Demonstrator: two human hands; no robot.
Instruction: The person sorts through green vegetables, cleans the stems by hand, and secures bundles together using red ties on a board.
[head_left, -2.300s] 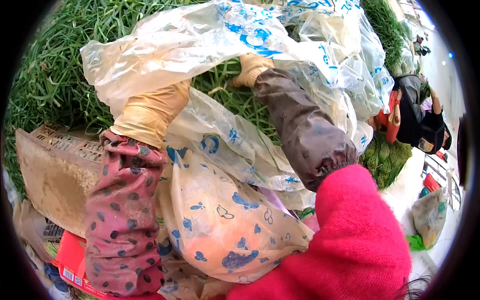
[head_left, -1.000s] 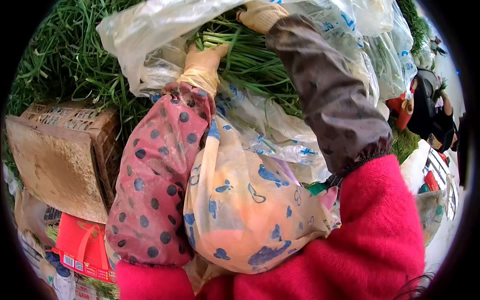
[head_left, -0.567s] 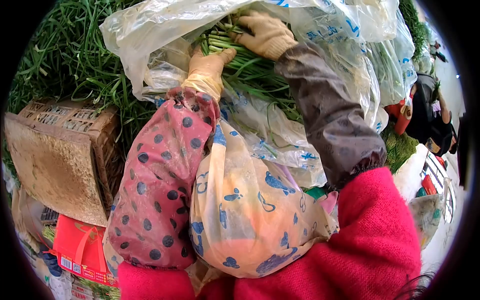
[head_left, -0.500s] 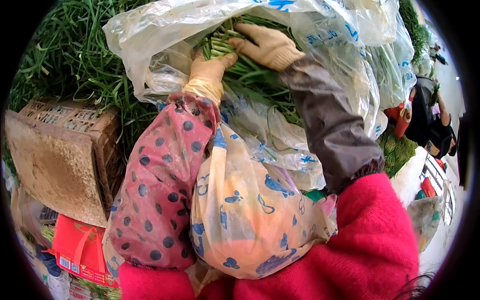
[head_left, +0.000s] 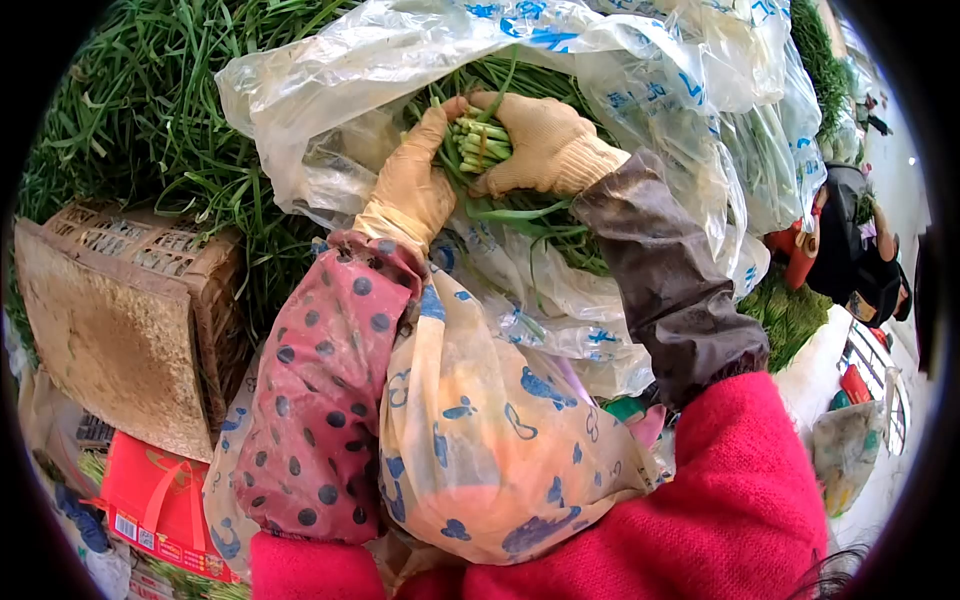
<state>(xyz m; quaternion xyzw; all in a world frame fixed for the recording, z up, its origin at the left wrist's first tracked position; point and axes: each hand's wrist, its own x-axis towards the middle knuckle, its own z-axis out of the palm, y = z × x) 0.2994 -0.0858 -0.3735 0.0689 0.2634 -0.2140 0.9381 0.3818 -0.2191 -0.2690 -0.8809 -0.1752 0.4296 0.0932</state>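
Both gloved hands clamp one bunch of chives [head_left: 478,145]: left hand [head_left: 415,180] beside it, right hand [head_left: 540,145] over it, cut ends facing us.

Both hands wear matt knitted cloth gloves, the left hand [head_left: 415,185] and the right hand [head_left: 540,145], their weave coarse and soiled. The bundle of green stalks [head_left: 480,145] between them has smooth, slightly waxy stems. The plastic sheet [head_left: 350,75] over it is thin, clear, glossy and crinkled. The crate [head_left: 130,300] at the left looks like rough, dusty plastic, though that is hard to tell. The near sleeve [head_left: 740,490] is fuzzy knit.
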